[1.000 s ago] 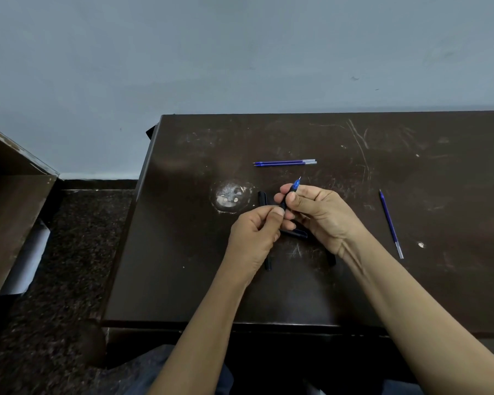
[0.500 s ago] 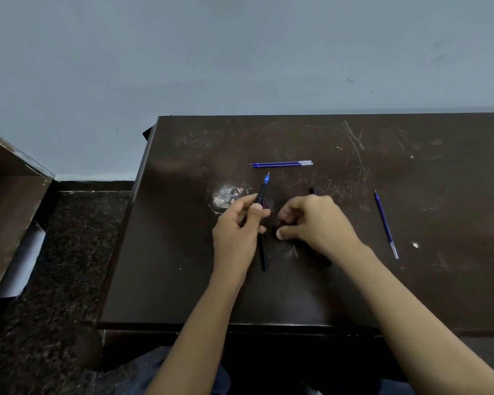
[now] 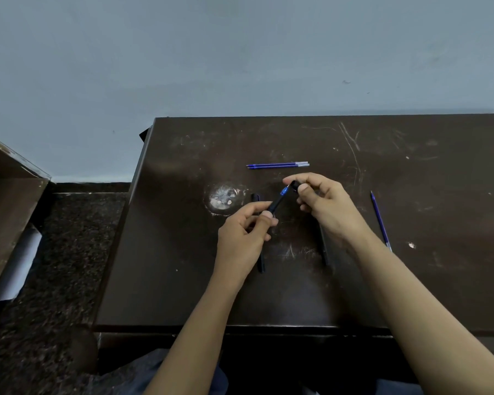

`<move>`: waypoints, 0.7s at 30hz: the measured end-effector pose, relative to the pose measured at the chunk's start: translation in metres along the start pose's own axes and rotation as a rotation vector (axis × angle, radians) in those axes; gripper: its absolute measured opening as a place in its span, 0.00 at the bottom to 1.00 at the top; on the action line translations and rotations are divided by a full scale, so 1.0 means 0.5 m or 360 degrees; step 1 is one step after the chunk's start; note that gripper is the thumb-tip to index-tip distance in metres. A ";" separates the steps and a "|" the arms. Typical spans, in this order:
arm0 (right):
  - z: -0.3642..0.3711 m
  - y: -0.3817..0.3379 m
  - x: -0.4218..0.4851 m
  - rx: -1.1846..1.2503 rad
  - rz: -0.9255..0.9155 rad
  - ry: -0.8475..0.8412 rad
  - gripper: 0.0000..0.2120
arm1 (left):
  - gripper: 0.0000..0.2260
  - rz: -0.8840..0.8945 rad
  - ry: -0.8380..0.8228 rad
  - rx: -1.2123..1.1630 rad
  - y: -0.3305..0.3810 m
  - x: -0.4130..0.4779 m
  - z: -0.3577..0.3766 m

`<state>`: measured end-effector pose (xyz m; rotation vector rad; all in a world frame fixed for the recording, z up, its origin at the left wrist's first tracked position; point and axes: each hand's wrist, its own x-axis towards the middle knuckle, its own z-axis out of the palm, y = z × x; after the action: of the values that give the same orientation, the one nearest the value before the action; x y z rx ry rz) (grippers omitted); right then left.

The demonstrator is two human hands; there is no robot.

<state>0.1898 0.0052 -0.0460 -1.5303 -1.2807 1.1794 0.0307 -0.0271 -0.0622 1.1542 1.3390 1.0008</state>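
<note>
My left hand (image 3: pixel 246 232) pinches a black pen (image 3: pixel 277 202) with a blue tip, tilted up and to the right above the dark table (image 3: pixel 183 280). My right hand (image 3: pixel 322 203) pinches a small black cap (image 3: pixel 295 185) right at the pen's blue tip. Another black pen (image 3: pixel 260 260) lies on the table under my left hand, partly hidden. A further black pen (image 3: pixel 324 249) lies under my right wrist.
Two blue refills (image 3: pixel 278 165) lie side by side behind my hands. One blue refill (image 3: pixel 380 220) lies to the right. A pale worn patch (image 3: pixel 224 198) marks the tabletop. A wooden unit (image 3: pixel 9 212) stands at the left across a dark floor strip.
My right hand rose from the table holding the cap and brought it to the pen's tip. My left hand tilted the pen toward the right.
</note>
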 end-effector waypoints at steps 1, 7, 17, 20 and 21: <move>-0.003 0.000 0.000 0.0045 -0.0027 -0.0007 0.13 | 0.12 0.0001 -0.0007 0.0007 0.001 0.000 0.000; -0.018 -0.008 0.001 0.0103 -0.0065 -0.0069 0.14 | 0.11 0.0001 -0.0021 0.0026 -0.002 0.000 -0.001; -0.027 -0.011 -0.003 -0.0255 -0.0209 -0.0211 0.13 | 0.10 0.0024 -0.0037 0.0133 -0.001 -0.003 -0.001; -0.029 -0.009 -0.002 -0.0066 -0.0122 -0.0217 0.13 | 0.07 0.0026 -0.0042 0.0207 -0.003 -0.003 -0.004; -0.029 -0.009 0.000 0.0063 -0.0061 -0.0187 0.13 | 0.07 0.0013 -0.0047 0.0222 -0.005 -0.002 -0.005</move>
<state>0.2026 0.0055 -0.0380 -1.4199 -1.3497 1.2787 0.0282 -0.0285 -0.0641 1.2749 1.3988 0.9043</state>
